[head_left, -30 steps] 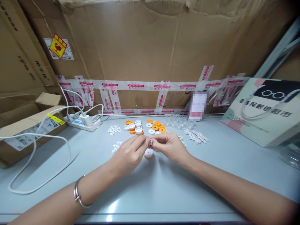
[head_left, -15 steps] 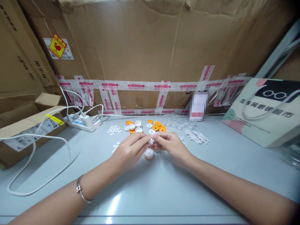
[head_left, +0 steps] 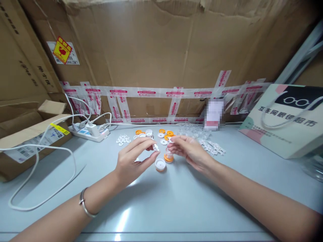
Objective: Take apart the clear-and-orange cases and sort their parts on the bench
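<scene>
Between the thumb and fingers of my left hand (head_left: 135, 159) is a small white plastic part (head_left: 155, 147). My right hand (head_left: 189, 151) pinches another small white piece (head_left: 170, 139), whose shape is partly hidden by the fingertips. The two hands are apart, raised above the table. Below them stands a white round cap (head_left: 160, 164) with an orange underside. Just behind it, near my right fingers, is an orange round piece (head_left: 168, 158) with a clear part on top. Orange and white round caps (head_left: 169, 133) lie beyond my hands.
Small white pieces (head_left: 123, 139) lie at the back left; white toothed parts (head_left: 212, 147) and clear cups (head_left: 193, 130) at the back right. A power strip (head_left: 93, 134), a white cable (head_left: 37, 208) and an opened carton (head_left: 32, 144) stand left. A paper bag (head_left: 280, 134) leans right.
My hands were together around a small white part; now they have drawn apart, each with a white piece. The orange piece with the clear part has come into view between them.
</scene>
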Tool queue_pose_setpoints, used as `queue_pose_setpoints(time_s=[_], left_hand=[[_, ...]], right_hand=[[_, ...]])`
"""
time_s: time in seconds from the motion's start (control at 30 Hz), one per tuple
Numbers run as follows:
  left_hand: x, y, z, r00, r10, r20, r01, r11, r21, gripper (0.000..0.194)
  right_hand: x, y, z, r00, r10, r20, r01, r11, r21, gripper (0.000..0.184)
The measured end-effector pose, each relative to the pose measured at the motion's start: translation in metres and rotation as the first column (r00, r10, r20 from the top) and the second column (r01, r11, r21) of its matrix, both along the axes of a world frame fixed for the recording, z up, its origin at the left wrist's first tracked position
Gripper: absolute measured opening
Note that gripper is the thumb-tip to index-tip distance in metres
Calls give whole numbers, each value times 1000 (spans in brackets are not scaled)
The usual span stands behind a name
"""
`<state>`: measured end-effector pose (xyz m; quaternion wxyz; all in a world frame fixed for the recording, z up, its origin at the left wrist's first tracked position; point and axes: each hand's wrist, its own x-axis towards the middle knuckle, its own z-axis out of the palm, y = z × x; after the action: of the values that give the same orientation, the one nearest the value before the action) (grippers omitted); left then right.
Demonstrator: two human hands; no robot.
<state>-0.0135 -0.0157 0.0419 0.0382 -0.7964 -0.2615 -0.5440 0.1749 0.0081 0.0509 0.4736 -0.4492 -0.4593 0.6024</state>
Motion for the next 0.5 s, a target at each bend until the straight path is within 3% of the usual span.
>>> queue_pose_setpoints(time_s=[0.1, 0.17, 0.23, 0.3, 0.5], left_hand=[[-2, 1, 2, 1000, 5, 7, -4, 996, -88, 15], [-2, 3, 0, 1000, -1, 25, 5, 988, -155, 16], [-1, 5, -3, 998, -5, 60, 20, 969, -245, 17], [0, 6, -6, 995, -9, 95, 40, 940, -337, 18], [0, 8, -11, 995, -41, 96, 80, 893, -443, 28]], right_hand=[[32, 16, 17, 965, -67, 253, -3, 964, 265, 23], [58, 28, 26, 842, -126, 525, -71, 938, 340, 26], [81, 38, 29, 653, -68, 754, -185, 951, 247, 25], [97, 45, 26, 498, 16, 867, -249, 960, 125, 21], [104, 57, 8, 277, 108, 955, -305, 952, -19, 16]])
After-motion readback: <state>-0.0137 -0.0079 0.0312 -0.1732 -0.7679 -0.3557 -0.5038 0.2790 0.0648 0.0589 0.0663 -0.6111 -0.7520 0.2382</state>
